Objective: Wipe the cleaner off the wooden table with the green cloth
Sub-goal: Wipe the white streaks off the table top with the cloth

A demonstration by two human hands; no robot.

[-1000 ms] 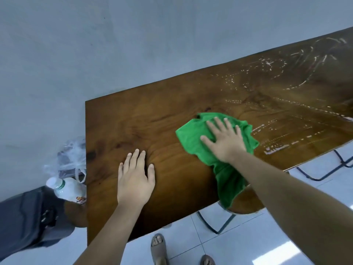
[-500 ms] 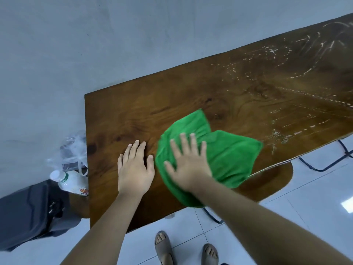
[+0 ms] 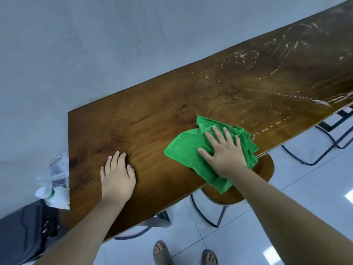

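From the head camera, the right hand (image 3: 223, 152) lies flat with fingers spread, pressing the green cloth (image 3: 183, 152) onto the wooden table (image 3: 152, 115) right of the frame's centre. One corner of the cloth hangs over the near table edge above a round wooden stool (image 3: 266, 169). The left hand (image 3: 117, 175) rests palm down on bare wood at lower centre-left, holding nothing. White streaks and dots of cleaner (image 3: 267, 92) cover the tabletop at upper right. At the left edge a plastic bottle (image 3: 55, 196) has a green-and-white label, its writing too blurred to read, and sits beside a clear bag (image 3: 57, 165).
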